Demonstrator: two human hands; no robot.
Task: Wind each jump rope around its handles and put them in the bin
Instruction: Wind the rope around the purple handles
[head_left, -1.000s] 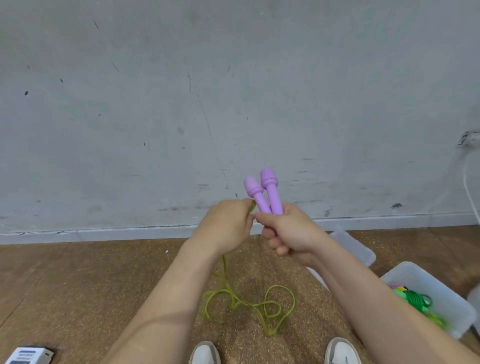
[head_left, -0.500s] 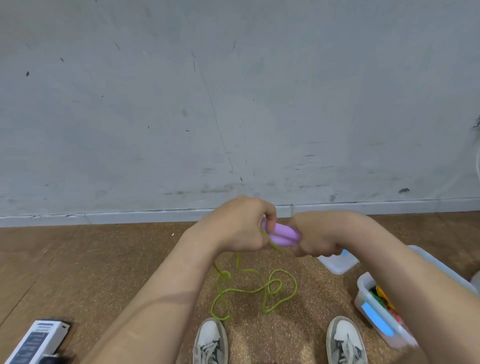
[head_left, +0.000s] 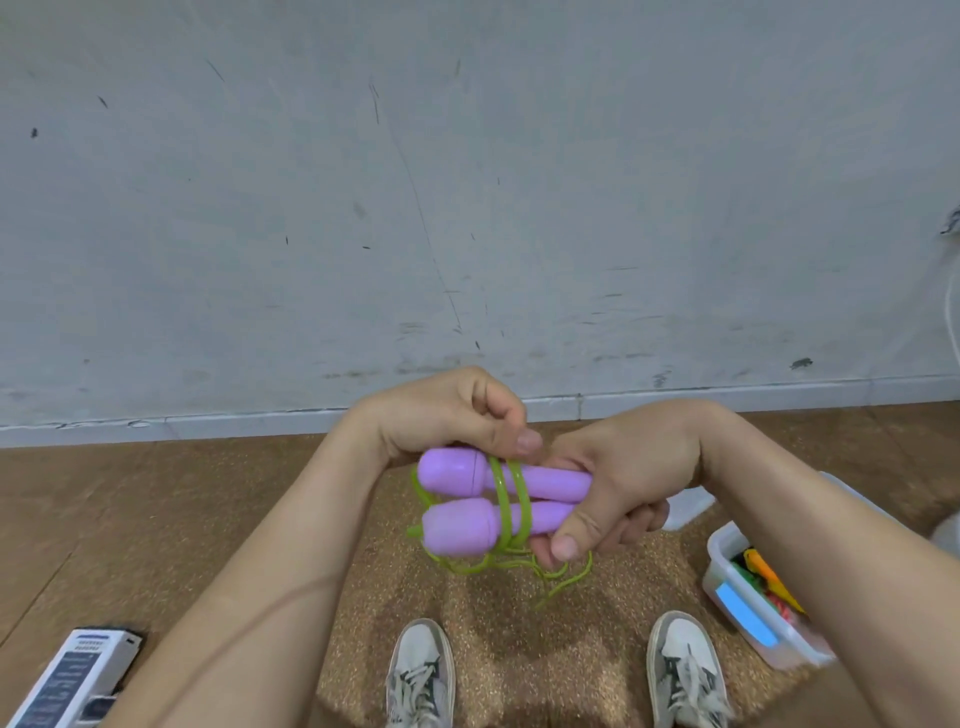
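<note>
1. Our right grip (head_left: 623, 483) is closed round the thin ends of the two purple handles (head_left: 454, 522), with the thumb across the lower one. The handles lie side by side and level, fat ends pointing to 9 o'clock.
2. Our left grip (head_left: 447, 415), at 10 o'clock from the right one, has its fingers curled. Its thumb pinches the green cord (head_left: 511, 496) on top of the upper handle.
3. The cord crosses both handles in two turns at their middle, and the slack hangs in loose loops below them.
4. At 4 o'clock a clear bin (head_left: 724, 571) with a blue label stands on the floor (head_left: 208, 519). It holds coloured ropes and is partly hidden by our right forearm.
5. The floor is brown and speckled like cork. Our two shoes (head_left: 421, 675) stand at 6 o'clock, and a white printed box (head_left: 67, 680) lies at 8 o'clock.
6. At 12 o'clock a scuffed grey wall (head_left: 467, 182) meets the floor at a pale skirting board (head_left: 208, 422). A white cable (head_left: 953, 312) hangs at 3 o'clock.
</note>
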